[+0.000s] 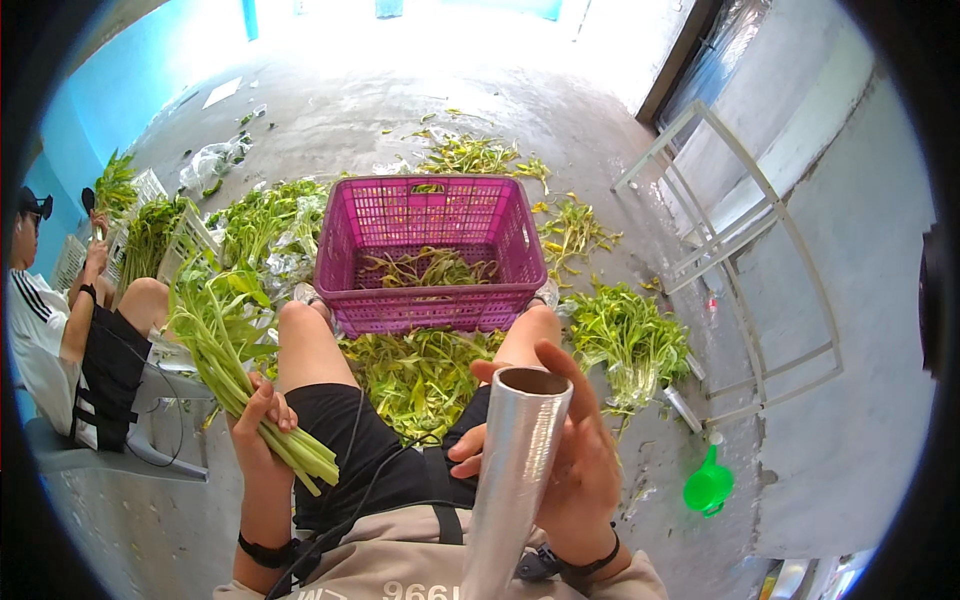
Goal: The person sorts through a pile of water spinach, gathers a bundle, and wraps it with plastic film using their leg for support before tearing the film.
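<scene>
Green leafy stems [215, 335] sit clasped in the left grip [264, 422], leaves above it, butt ends below, likely light, crisp and bruise-prone so best held by lower stalks, while the right grip [585, 475] hangs wide behind the slick-looking film roll [515, 475], contact unclear.

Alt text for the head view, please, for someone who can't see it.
A person's left hand holds a bunch of long green leafy stalks, while the right hand is behind a shiny silvery cylindrical roll; its grip is unclear. In front, a purple rectangular latticed plastic crate holds limp yellow-green leaves, with leafy greens scattered around on the grey floor.
</scene>
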Demonstrator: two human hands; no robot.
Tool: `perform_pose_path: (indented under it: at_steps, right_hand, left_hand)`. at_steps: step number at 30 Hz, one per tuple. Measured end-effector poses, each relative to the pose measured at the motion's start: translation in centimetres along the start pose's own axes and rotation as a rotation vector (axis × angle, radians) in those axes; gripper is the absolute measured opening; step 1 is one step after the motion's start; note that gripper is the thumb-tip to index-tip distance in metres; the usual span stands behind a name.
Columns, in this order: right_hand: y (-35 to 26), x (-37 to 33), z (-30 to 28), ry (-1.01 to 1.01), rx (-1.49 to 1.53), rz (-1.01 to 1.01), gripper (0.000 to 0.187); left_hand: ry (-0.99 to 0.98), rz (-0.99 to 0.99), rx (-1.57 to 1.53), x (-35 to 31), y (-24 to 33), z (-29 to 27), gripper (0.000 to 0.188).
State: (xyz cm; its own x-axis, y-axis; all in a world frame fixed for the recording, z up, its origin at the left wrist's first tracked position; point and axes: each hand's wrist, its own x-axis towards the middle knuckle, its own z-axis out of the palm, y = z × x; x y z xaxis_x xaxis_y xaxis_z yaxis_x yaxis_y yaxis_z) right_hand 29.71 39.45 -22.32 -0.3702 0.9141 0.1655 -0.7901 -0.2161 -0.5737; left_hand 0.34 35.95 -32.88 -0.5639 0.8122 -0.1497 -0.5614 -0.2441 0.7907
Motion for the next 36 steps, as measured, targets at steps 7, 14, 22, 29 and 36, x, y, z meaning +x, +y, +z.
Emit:
perform_pose_path:
  at_steps: [7,14,22,29,36]
  right_hand:
    - [-0.4,-0.7,-0.5,-0.011,-0.276,-0.119,0.077]
    - [0.0,-0.1,1.1,0.194,-0.518,-0.22,0.065]
    - [-1.6,0.4,0.2,0.024,-0.244,-0.149,0.058]
    - [-1.7,0.4,-1.4,0.027,-0.378,-0.191,0.055]
    - [-1.4,0.9,-0.4,0.094,-0.549,-0.134,0.055]
  left_hand:
    - [0.019,-0.011,-0.001,0.1,0.3,0.5,0.02]
    - [0.045,-0.026,-0.009,0.3,-0.2,-0.4,0.021]
    - [0.053,-0.031,-0.035,0.0,0.1,-0.4,0.016]
    - [0.091,-0.066,-0.024,0.3,-0.5,-1.0,0.013]
    - [0.09,-0.071,-0.051,0.3,-0.4,-1.8,0.015]
